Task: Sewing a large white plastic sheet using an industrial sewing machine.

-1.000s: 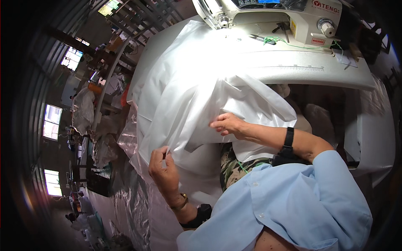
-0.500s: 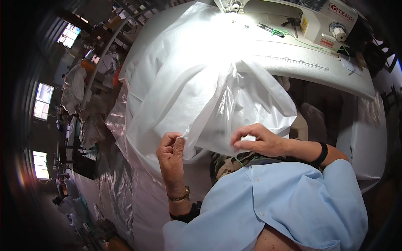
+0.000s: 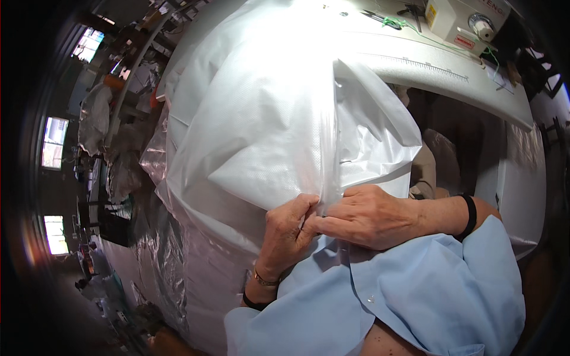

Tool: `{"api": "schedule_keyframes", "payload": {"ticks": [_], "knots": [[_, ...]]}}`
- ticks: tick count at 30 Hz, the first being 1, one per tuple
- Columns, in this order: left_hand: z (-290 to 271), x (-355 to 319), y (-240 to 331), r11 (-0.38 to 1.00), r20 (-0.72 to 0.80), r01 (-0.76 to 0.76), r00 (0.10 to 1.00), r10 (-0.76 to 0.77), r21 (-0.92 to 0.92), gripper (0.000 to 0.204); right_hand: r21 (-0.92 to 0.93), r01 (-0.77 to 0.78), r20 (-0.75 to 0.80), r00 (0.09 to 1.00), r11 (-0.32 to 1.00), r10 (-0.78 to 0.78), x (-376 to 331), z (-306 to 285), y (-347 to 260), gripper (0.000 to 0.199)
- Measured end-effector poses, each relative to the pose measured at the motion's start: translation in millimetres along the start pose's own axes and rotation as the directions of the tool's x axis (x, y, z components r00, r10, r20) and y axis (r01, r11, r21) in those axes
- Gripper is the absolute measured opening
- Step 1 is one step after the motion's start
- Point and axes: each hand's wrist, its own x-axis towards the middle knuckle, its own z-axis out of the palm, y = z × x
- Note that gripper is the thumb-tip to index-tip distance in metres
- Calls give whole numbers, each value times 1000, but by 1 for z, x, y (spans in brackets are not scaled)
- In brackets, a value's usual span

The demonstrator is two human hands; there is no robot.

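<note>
By the counter [image 3: 499, 104] beyond the hands, the white sheet [image 3: 261, 130] is partly borne, seemingly for support. Far left of them, a translucent plastic bundle [image 3: 95, 118] is seen, contents indiscernible. The sheet's gathered fold is pinched between nearly closed fingers of 2 adjacent hands, left hand [image 3: 286, 232] and right hand [image 3: 375, 216], apparently for tautness.

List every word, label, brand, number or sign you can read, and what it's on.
Locations only, wording left out:
Machine: red lettering, cut by picture's top edge.
Red label, on machine: too small to read.
Yellow label, on machine: too small.
Scale, on table: numbers too small.
White sheet: no print seen.
</note>
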Motion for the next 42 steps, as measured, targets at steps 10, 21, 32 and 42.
{"api": "schedule_keyframes", "payload": {"ticks": [10, 21, 32, 42], "knots": [[9, -8, -18, 772, 183, 384, 923, -338, -507, 15, 35, 47, 277, 959, 998, -55, 2, 16, 5, 17], [16, 14, -21, 741, 156, 361, 929, -334, -567, 18, 87, 90, 375, 920, 992, -116, 5, 11, 5, 18], [-6, 16, -15, 802, -109, 220, 937, -333, -555, 4, -366, -819, -703, 555, 443, 445, -97, -38, 75, 32], [-40, 32, 4, 888, -234, 58, 955, -182, -457, 10, 176, -714, -455, 551, 677, 699, -106, -36, 41, 20]]}}
